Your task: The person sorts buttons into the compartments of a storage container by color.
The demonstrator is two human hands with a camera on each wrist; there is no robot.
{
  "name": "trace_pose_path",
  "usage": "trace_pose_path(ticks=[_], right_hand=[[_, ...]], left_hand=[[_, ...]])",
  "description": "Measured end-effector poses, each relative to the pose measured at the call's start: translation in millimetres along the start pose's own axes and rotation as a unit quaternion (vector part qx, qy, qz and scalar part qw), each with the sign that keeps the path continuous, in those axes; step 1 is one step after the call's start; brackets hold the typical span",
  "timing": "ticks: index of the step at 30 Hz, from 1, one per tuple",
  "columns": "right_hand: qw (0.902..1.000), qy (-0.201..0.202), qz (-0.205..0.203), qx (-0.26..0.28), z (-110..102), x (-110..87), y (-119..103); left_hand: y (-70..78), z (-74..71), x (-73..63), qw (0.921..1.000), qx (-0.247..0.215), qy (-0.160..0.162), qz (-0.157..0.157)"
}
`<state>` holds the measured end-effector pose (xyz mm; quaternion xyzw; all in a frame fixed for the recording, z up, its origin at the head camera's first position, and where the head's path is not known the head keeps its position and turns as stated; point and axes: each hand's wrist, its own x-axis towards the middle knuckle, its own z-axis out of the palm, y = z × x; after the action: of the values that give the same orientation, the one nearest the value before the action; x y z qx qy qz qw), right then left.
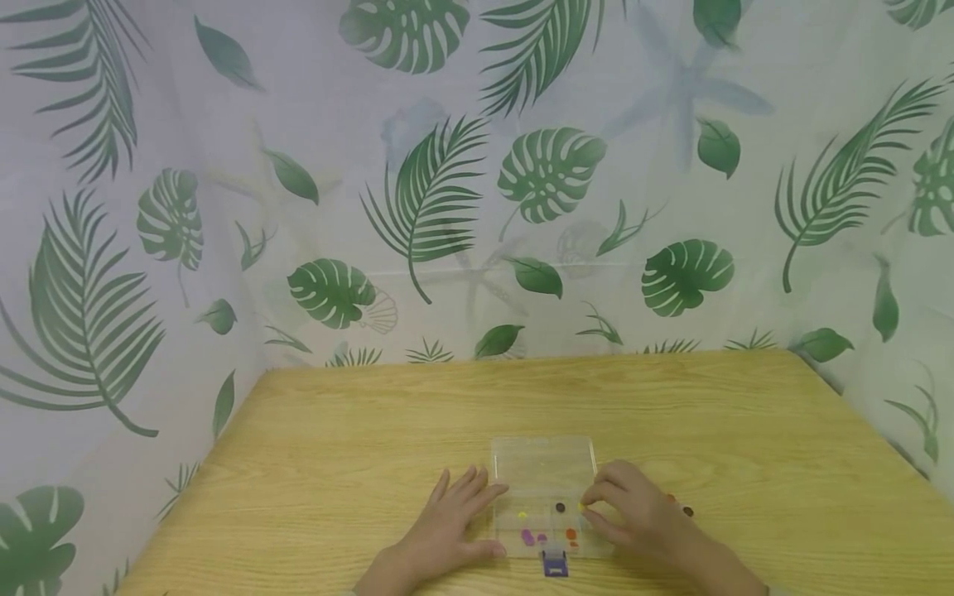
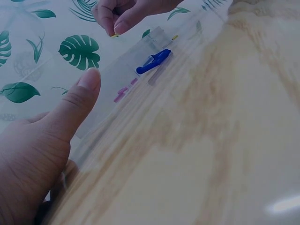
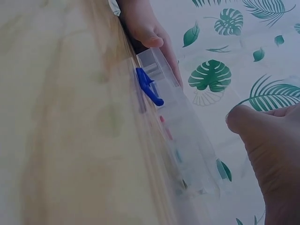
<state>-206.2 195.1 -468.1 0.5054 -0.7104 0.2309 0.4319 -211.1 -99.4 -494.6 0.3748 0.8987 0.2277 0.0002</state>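
Observation:
A clear plastic compartment box (image 1: 544,523) stands with its lid (image 1: 542,463) raised at the back and a blue latch (image 1: 555,564) at its front. My left hand (image 1: 450,526) steadies the box's left side, fingers spread, the thumb at the near corner. Over the right part of the box, my right hand (image 1: 633,509) pinches a small yellow button (image 2: 115,35) between thumb and fingertips. Inside the compartments lie a dark button (image 1: 561,507), purple buttons (image 1: 528,537), orange-red buttons (image 1: 571,535) and a yellow button (image 1: 522,516).
Right of the box, partly behind my right hand, a dark button (image 1: 688,511) and an orange one (image 1: 671,498) lie on the wooden table (image 1: 358,439). A leaf-patterned cloth (image 1: 462,207) hangs behind and at both sides of the table.

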Motion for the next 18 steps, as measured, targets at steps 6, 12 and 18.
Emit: trace_pose_path(ticks=[6,12,18], right_hand=[[0.9996,-0.009,-0.002,0.028,10.9,7.4,-0.5],[0.9994,-0.018,-0.01,0.029,19.7,15.7,-0.6],[0.9991,-0.023,-0.017,0.03,29.0,21.1,0.0]], left_hand=[[0.1,-0.4,-0.5,0.9999,-0.007,-0.005,-0.008],[0.4,-0.7,-0.6,0.9999,-0.01,-0.003,-0.006],[-0.2,0.0,-0.5,1.0,-0.006,-0.002,-0.005]])
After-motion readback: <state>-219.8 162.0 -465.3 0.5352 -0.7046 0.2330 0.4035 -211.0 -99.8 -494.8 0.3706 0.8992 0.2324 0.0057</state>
